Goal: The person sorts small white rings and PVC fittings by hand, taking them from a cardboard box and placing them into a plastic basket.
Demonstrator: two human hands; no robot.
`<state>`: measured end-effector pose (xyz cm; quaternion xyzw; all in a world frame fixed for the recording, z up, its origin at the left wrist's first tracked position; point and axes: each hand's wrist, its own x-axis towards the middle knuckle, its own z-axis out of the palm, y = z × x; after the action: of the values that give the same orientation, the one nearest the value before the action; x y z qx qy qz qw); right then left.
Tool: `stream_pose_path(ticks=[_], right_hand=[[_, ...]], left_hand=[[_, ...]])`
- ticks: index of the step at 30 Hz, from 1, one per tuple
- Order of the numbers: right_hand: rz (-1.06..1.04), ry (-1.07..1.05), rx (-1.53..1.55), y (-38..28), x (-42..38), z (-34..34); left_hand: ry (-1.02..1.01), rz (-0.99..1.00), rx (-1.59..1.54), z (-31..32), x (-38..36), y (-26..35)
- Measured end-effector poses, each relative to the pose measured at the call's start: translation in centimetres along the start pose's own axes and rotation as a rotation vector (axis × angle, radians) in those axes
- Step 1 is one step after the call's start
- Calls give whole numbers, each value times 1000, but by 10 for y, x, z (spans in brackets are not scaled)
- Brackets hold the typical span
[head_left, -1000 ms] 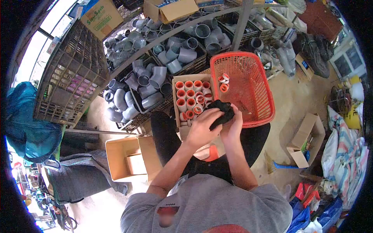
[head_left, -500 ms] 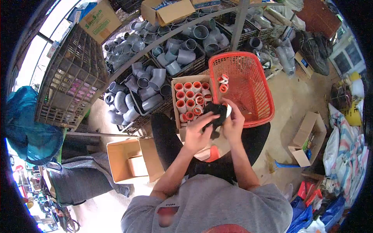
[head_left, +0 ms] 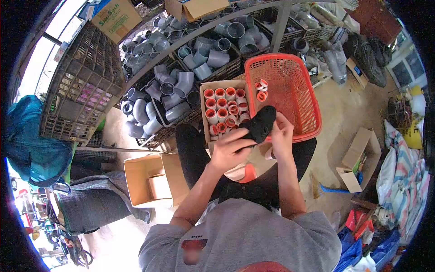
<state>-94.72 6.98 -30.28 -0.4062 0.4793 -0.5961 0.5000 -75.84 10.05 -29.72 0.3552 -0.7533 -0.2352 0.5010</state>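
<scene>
A black cloth (head_left: 263, 124), sock-like in shape, is gripped by my left hand (head_left: 231, 148) over my lap. My right hand (head_left: 282, 132) is closed at the cloth's far right edge, its fingertips pressed against it. Any fitting inside or behind the cloth is hidden. Just beyond my hands stands a cardboard box (head_left: 204, 109) packed with white pipe fittings (head_left: 221, 104) with orange insides. To its right, a red plastic basket (head_left: 308, 95) holds several similar small fittings (head_left: 261, 96).
Black crates (head_left: 174, 127) of grey pipe elbows (head_left: 184, 85) stand ahead to the left. An open cardboard box (head_left: 181, 181) sits at my left, and another box (head_left: 358, 158) lies on the floor at right. A metal post (head_left: 279, 29) rises behind the basket.
The black cloth has risen and stretched toward the upper right. The white-and-orange fitting seen at my right hand is out of sight now. My right hand has shifted slightly right.
</scene>
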Motion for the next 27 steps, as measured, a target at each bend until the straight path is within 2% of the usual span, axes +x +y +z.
stream_pose_path(ticks=[1, 3, 4, 5, 7, 8, 9, 10, 11, 12, 13, 14, 15, 16, 17, 19, 21, 23, 24, 25, 27], right_hand=[[3, 1, 0, 5, -3, 1], [-2, -201, -32, 15, -16, 5], [-210, -283, -174, 15, -21, 11], [-211, -316, -20, 12, -35, 17], [-197, -245, -10, 6, -43, 25], [-196, -245, -9, 6, -42, 22], [-169, -305, -139, 4, -37, 14], [-137, -364, -269, 3, -35, 9], [-134, -365, -268, 3, -37, 10], [-202, -341, -438, 2, -39, 11], [-270, -312, -610, -2, -40, 12], [-341, -351, -725, -6, -39, 12], [-341, -349, -725, -7, -39, 12], [-434, -379, -804, -7, -39, 11], [-529, -410, -884, -8, -39, 10], [-470, -428, -784, -12, -42, 10], [-416, -449, -687, -12, -46, 12], [-21, -233, -263, -6, -49, 16], [10, -333, -368, 2, -43, 8], [11, -333, -370, 11, -42, 3], [-299, -381, -567, 25, -43, -1]], left_hand=[[-2, -3, -1, -1, 1, 4], [173, -91, -38, -4, 7, 17], [117, -59, 1, -6, 20, 33], [119, -59, 2, -3, 23, 35], [-59, 29, 75, 2, 25, 38], [-43, 16, 40, 3, 22, 27], [-42, 20, 40, 0, 20, 25], [-31, -112, -22, -4, 17, 24], [-21, -247, -83, -6, 13, 25], [82, -230, -19, -5, 16, 32], [82, -227, -19, 0, 14, 29], [203, -262, -6, 6, 10, 24], [323, -297, 9, 9, 7, 21], [354, -490, -41, 10, 4, 21], [448, -500, -52, 10, 5, 11], [526, -597, -219, 0, 13, 5], [584, -584, -333, -7, 12, 1], [202, -319, -98, -14, 3, 7], [88, -248, -132, -10, 0, 16], [-14, -223, -115, -1, -7, 21], [45, -99, -90, 25, -8, 30]])
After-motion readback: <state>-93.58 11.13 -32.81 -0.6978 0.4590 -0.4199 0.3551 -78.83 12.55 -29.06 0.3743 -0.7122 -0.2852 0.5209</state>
